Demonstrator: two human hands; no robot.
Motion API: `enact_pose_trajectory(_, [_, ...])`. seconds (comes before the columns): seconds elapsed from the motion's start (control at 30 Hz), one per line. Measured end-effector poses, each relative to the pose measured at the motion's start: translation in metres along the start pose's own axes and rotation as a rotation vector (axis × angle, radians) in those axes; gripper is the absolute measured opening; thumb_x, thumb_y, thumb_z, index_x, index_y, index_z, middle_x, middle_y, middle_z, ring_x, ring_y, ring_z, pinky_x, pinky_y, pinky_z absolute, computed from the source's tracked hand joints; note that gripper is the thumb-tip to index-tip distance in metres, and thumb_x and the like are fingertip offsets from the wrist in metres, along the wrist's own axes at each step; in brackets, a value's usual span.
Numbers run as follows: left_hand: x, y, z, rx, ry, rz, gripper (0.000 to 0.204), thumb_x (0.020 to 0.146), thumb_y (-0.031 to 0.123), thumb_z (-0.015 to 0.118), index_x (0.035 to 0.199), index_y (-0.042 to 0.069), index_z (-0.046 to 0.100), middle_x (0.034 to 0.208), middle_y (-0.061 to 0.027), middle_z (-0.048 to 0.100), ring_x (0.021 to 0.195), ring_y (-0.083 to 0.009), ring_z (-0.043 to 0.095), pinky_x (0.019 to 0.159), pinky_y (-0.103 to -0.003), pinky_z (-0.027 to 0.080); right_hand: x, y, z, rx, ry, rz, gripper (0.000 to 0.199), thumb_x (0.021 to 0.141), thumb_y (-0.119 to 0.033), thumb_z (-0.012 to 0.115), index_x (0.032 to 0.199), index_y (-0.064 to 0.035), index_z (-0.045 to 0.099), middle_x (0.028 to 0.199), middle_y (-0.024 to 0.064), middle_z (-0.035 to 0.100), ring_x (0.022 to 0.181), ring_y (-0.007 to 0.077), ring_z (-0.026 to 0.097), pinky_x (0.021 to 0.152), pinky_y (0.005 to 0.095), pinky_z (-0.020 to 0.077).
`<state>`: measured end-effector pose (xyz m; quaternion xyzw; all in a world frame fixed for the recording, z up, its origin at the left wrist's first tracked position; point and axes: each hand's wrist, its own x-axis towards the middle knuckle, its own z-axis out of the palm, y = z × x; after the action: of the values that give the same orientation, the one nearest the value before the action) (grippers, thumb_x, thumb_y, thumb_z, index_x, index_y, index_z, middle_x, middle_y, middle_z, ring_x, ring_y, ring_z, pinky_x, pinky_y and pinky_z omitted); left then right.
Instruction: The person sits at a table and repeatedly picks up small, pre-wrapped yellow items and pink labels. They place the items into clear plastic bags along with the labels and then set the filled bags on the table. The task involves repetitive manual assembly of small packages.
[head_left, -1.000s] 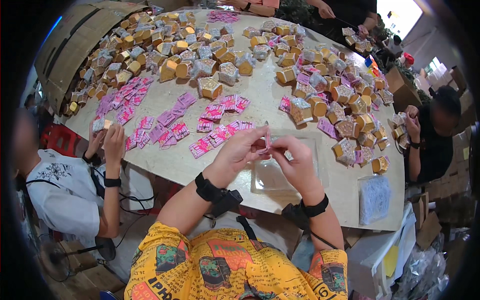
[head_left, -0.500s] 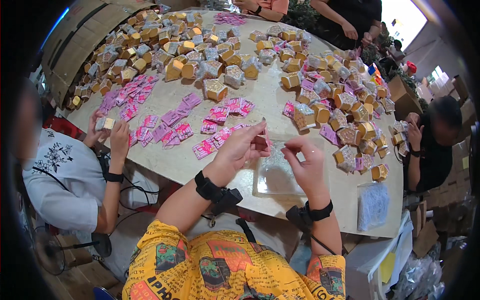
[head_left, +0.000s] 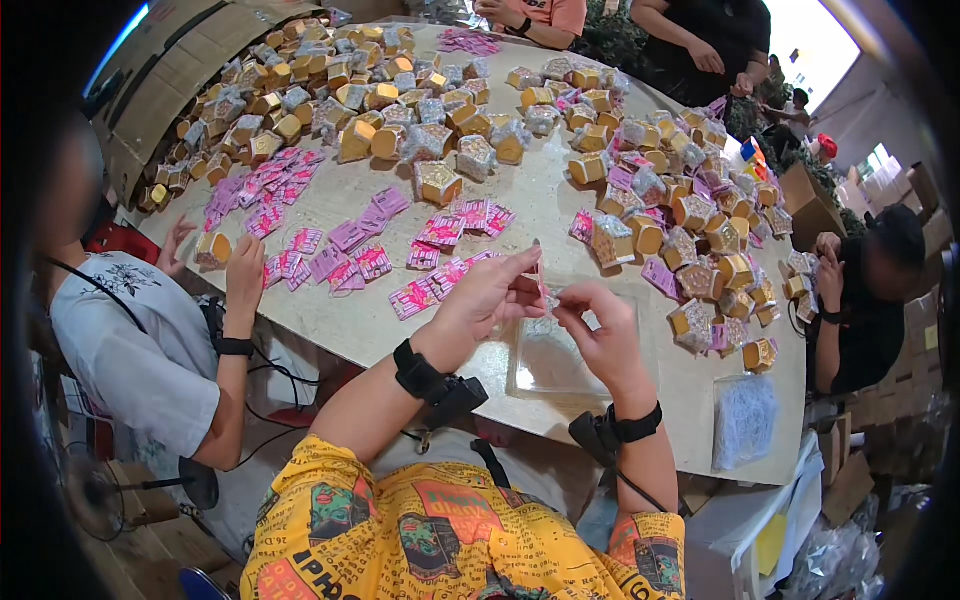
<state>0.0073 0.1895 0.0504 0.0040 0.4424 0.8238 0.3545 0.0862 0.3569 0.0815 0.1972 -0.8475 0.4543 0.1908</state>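
Head view: left hand (head_left: 487, 297) and right hand (head_left: 600, 330) meet above a clear plastic tray (head_left: 560, 362) on the table (head_left: 520, 210), fingertips of both pinched shut on a small pink packet (head_left: 541, 283) held upright between them.

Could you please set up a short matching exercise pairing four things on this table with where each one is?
Things:
1. small pink packet
2. clear plastic tray
3. bag of small clear pieces
4. flat cardboard box

Places:
A. lying at the table's far left edge
B. pinched between the left hand and right hand
C. on the table under both hands
D. near the table's right front edge

Pairs: 1-B, 2-C, 3-D, 4-A
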Motion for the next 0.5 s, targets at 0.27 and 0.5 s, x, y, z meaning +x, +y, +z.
enact_pose_trajectory(0.27, [-0.007,0.012,0.015,0.370,0.008,0.034,0.042,0.094,0.037,0.054,0.107,-0.003,0.058,0.087,-0.0109,0.064,0.072,-0.0153,0.064,0.060,-0.025,0.055,0.001,0.008,0.013,0.581,0.245,0.268,0.015,0.083,0.004,0.062,0.097,0.0005,0.056,0.085,0.0047,0.061,0.073,0.0098,0.060,0.064,0.0226,0.0500])
enact_pose_trajectory(0.5, [-0.029,0.032,0.029,1.041,0.052,0.739,0.013,0.076,0.011,0.071,0.086,0.002,0.068,0.080,-0.0093,0.065,0.068,-0.0171,0.060,0.061,-0.029,0.047,0.009,0.007,0.009,0.642,0.294,0.308,0.017,0.084,0.003,0.062,0.098,-0.0004,0.054,0.086,0.0046,0.059,0.074,0.0084,0.059,0.063,0.0228,0.0529])
